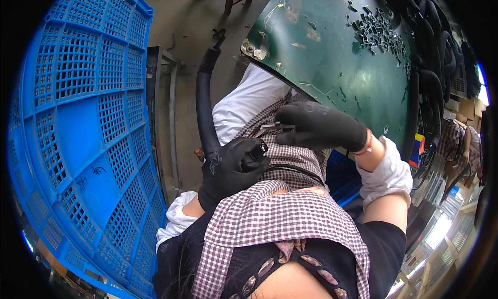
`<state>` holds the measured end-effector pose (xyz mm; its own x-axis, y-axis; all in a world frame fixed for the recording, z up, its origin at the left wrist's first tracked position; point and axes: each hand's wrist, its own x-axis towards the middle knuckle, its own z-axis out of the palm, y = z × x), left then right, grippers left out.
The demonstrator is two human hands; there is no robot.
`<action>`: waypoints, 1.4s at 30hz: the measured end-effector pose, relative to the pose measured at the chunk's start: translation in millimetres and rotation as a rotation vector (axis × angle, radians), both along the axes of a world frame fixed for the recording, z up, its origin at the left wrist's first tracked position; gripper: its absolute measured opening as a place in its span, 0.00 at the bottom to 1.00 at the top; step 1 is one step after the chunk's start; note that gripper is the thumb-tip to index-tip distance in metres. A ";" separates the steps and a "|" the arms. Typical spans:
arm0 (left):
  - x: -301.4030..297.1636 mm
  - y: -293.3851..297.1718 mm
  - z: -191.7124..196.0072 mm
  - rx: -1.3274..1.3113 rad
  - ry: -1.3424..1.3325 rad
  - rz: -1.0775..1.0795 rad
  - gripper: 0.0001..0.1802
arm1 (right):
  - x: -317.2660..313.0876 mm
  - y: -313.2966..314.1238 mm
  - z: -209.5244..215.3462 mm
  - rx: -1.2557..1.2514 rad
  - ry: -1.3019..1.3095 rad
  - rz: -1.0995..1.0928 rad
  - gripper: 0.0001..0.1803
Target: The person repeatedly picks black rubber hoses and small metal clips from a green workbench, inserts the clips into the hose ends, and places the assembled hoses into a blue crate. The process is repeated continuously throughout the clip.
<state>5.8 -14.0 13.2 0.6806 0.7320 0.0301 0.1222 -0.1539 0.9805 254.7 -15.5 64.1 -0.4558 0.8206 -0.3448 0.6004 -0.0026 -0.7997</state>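
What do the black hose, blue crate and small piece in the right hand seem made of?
Black hose, in the left hand: probably rubber or soft plastic; dull sheen, smooth bend.
Blue crate: likely moulded plastic; slight gloss, ribs and grid openings in one colour.
Small piece, in the right hand: perhaps metal; silvery, but too small to be sure.

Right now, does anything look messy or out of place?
The green tabletop looks untidy: small dark pieces lie in a loose heap with strays around it. Whether that's intended, I can't tell.
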 end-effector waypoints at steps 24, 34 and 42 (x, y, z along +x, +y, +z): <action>-1.7 -7.4 -18.0 -0.316 -0.120 -0.233 0.25 | -24.2 12.5 35.7 0.217 -0.290 0.443 0.04; 4.2 -12.8 -26.6 -0.246 -0.208 -0.215 0.24 | -31.5 -17.4 26.5 0.234 -0.384 0.377 0.05; 3.7 -2.3 8.7 -0.101 0.073 -0.109 0.37 | 30.3 3.0 69.5 0.117 -0.255 -0.177 0.16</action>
<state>9.5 -16.4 21.9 0.7538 0.6507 -0.0921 0.1812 -0.0711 0.9809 285.0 -12.5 133.6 -0.2135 0.9202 -0.3281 0.7795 -0.0420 -0.6250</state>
